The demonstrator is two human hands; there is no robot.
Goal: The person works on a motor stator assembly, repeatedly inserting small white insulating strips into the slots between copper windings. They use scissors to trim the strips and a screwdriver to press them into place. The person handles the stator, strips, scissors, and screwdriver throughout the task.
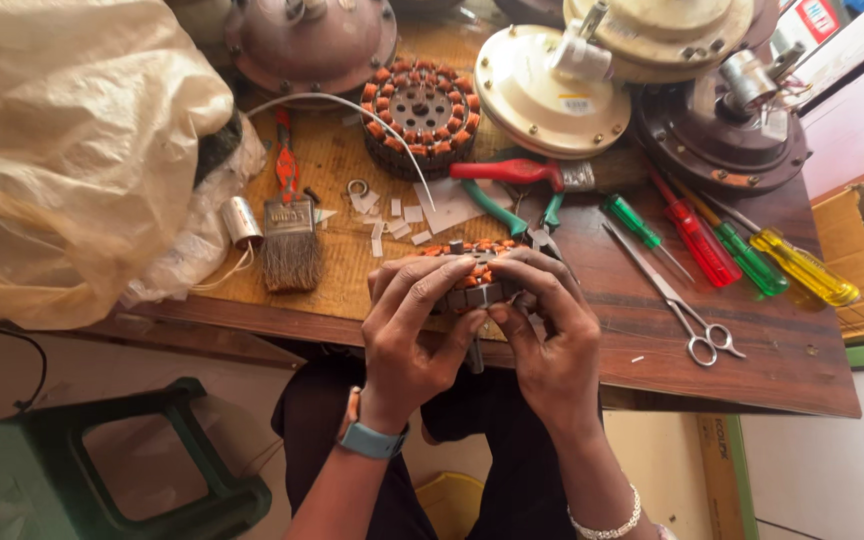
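My left hand [414, 322] and my right hand [550, 328] together grip a round motor stator [472, 268] with orange copper windings, held at the near edge of the wooden table [752, 360]. The fingers of both hands curl over its top, hiding most of it. A short metal shaft [475, 356] sticks down between my palms. A second, similar stator [421, 112] lies flat further back on the table.
A brush [290, 240], a small capacitor [241, 221], red-handled pliers [512, 172], several screwdrivers [742, 250] and scissors [687, 310] lie on the table. Fan motor housings [552, 95] stand at the back. A big plastic bag [62, 150] sits left, a green stool [102, 470] below.
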